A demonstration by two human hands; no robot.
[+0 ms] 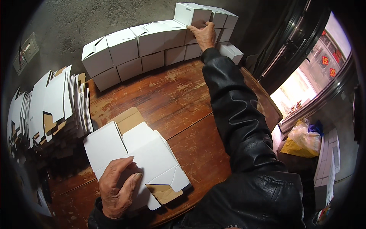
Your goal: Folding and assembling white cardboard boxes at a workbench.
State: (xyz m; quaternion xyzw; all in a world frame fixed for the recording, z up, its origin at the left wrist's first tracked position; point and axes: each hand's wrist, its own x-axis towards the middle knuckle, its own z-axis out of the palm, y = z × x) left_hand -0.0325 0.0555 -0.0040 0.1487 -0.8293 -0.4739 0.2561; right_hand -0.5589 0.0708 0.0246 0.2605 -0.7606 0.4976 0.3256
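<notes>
A black jacket [251, 198], smooth and glossy like leather; the right sleeve [238, 110] is long and roomy, rippled with deep, wavy creases — pale highlights trace the folds; the right cuff [210, 56] is a plain dark band; the left sleeve [110, 222] shows just its black end; both the left hand [119, 187] and right hand [205, 37] are bare.

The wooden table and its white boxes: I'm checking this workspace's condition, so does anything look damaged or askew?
The tabletop looks worn: pale, scuffed patches break its reddish-brown finish. On the leftmost upper white box, a dark gap shows on top, so its flap may not sit flush.
</notes>
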